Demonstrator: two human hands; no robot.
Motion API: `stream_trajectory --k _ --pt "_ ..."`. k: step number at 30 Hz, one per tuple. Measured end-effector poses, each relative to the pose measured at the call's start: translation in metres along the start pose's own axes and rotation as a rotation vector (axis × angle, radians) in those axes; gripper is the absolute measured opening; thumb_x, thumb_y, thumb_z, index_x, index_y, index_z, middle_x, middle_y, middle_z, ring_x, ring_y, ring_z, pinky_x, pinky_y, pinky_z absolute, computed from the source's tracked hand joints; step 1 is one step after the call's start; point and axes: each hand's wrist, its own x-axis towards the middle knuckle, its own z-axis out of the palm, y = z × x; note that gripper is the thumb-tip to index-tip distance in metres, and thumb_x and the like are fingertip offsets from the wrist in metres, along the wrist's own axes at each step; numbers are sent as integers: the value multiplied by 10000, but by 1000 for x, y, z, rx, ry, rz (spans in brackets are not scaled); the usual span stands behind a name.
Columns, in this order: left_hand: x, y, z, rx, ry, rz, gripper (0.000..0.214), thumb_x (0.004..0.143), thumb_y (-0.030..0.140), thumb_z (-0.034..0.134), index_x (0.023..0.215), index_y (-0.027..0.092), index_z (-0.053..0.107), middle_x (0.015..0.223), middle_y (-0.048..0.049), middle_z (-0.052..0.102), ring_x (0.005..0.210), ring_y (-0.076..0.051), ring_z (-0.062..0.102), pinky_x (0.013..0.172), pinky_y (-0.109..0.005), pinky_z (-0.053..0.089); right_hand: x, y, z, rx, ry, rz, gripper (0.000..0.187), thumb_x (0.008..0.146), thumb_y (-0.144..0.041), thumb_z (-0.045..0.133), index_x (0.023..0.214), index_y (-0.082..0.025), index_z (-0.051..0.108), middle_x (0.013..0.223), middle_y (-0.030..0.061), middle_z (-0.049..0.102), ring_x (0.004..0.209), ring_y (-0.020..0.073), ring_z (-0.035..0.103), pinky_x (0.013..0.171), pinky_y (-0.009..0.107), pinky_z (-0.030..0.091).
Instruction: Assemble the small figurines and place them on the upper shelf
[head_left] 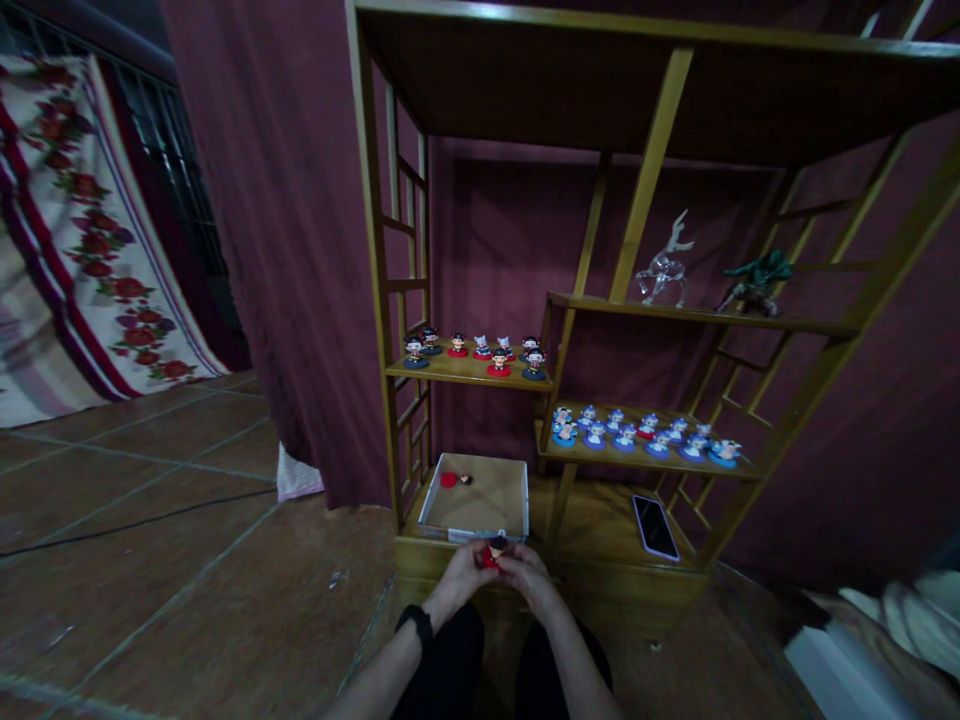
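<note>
Between my two hands, just in front of the shelf unit, is a small dark-haired figurine with red on its lower part. My left hand grips it from the left, and my right hand closes on it from the right. Parts of the figurine are covered by my fingers. Beyond them lies a shallow open box on the bottom shelf. Inside it are a red round base and a little dark-haired figurine lying on its side.
Several figurines on red and dark bases stand on the left shelf; several blue and purple ones fill the lower right shelf. A clear deer ornament and a green sculpture stand higher. A phone lies at bottom right.
</note>
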Motion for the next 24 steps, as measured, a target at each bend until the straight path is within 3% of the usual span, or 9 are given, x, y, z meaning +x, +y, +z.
stream_trajectory --k 11,15,19,24 --pt "-6 6 -3 152 105 -2 245 526 215 698 743 127 627 708 -26 650 676 -159 576 667 -270 443 -1 4 -4 -43 48 80 426 526 -400 741 862 -167 621 769 44 675 620 144 626 635 300 499" --pt "-10 26 -12 194 192 40 278 552 251 687 792 123 629 768 -57 672 723 -186 599 707 -290 449 -6 -3 -2 -91 45 84 403 540 -400 722 853 -162 636 778 56 681 623 140 625 625 284 496" --pt "-6 86 -27 317 270 131 334 553 280 680 846 131 626 792 -56 674 704 -179 600 670 -274 457 -7 -6 0 -85 97 64 387 537 -386 712 848 -167 643 787 56 689 622 133 620 621 275 498" --pt "6 202 -50 513 342 396 356 613 338 645 896 126 605 829 -54 664 749 -169 594 685 -265 452 -5 -5 0 -101 131 89 390 497 -370 741 820 -167 658 766 59 689 617 147 616 611 289 499"
